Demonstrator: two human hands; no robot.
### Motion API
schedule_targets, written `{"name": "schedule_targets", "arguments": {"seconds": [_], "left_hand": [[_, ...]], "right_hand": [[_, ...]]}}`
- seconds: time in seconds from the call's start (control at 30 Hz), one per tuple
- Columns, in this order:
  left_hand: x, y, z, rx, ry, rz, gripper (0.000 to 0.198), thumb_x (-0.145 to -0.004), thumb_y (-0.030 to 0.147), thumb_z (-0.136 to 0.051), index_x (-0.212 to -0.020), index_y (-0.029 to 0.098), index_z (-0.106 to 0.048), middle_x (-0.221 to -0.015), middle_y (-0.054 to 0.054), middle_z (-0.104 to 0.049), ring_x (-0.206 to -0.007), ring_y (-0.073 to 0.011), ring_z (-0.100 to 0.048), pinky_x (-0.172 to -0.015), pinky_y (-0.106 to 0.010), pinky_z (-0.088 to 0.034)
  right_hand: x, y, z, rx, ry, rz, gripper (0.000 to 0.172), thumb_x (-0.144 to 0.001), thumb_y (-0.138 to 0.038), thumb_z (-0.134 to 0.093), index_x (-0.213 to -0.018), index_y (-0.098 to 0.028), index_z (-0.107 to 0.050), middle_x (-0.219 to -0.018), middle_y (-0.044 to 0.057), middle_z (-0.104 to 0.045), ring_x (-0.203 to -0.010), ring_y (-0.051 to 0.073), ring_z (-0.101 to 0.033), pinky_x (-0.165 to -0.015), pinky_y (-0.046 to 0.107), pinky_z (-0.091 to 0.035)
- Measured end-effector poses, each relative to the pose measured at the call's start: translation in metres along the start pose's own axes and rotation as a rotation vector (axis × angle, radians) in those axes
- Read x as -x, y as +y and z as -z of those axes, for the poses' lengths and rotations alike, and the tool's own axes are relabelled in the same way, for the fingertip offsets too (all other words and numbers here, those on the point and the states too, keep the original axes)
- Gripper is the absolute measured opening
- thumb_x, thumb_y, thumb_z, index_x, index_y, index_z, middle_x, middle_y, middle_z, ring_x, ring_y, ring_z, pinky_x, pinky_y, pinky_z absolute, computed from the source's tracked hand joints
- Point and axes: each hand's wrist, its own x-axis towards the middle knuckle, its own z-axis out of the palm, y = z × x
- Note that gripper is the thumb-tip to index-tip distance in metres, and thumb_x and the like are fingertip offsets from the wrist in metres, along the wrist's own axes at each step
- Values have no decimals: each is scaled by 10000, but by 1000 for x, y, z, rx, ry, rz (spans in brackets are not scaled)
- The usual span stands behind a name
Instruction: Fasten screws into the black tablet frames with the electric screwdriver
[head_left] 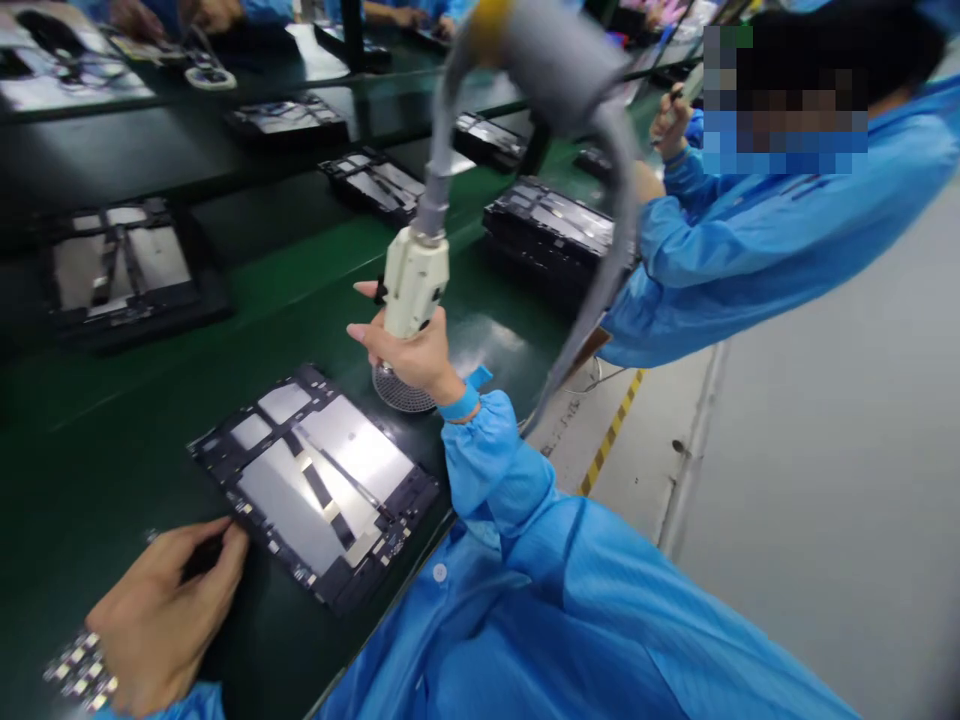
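Hand tool (415, 280) first: a cream, boxy body, and my right hand (409, 355) is wrapped around its lower end, thumb and forefinger sticking out to the left. It stands nearly upright, long axis top to bottom. The top end runs into a grey hose (442, 150) that climbs out of the head view, and the bottom end faces the green table (300, 290). A round mesh disc (397, 392) shows just under that hand; I can't tell whether it belongs to the tool. The tool hangs above the table, just beyond the far right corner of the tablet (315, 480).

The tablet lies flat near the table's front edge with its back off: silver plates, dark frame, thin strips crossing the middle. Its long axis runs from upper left to lower right, skewed to the table edge.

My left hand (169, 610) rests knuckles up on the table, fingers bent together over something dark at the tablet's near left corner. What it is, and whether I'm gripping it, I can't tell. There's a beaded bracelet (79, 672) on that wrist.

Counting: one tool, one tablet under my hands. Further up I see a second tablet (124, 265), a third tablet (289, 120), a fourth tablet (375, 185) and a fifth tablet (487, 140), plus one stack (551, 225). A co-worker's blue sleeve (750, 240) sits beside the stack.
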Motion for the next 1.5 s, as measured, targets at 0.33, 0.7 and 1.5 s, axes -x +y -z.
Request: {"name": "schedule_targets", "arguments": {"seconds": [0.33,0.7,1.5], "left_hand": [[-11,32,-34,-24,177,-382,223,-955,315,-570,-1003,149,-712,-940,-39,-719,-809,-152,-675,-723,-242,-501],[-11,49,-44,-69,275,-535,206,-945,183,-576,-1124,126,-663,-957,-63,-665,-819,-172,-646,-740,-278,-502],[-17,76,-66,-176,151,-587,247,-967,195,-506,-1159,131,-648,-960,-71,-654,-790,-205,-637,-663,-331,-503]], "right_hand": [[35,-22,-92,7,-350,-195,196,-712,-169,-771,-708,-195,-577,-633,-11,-626,-703,144,-634,-685,258,-534],[30,7,-79,101,-373,-215,290,-737,-261,-772,-983,-143,-673,-615,-42,-559,-577,110,-536,-606,256,-509],[26,5,-67,33,-431,-210,440,-705,-351,-832,-1060,-148,-669,-615,-59,-547,-559,92,-527,-610,246,-519]]}}
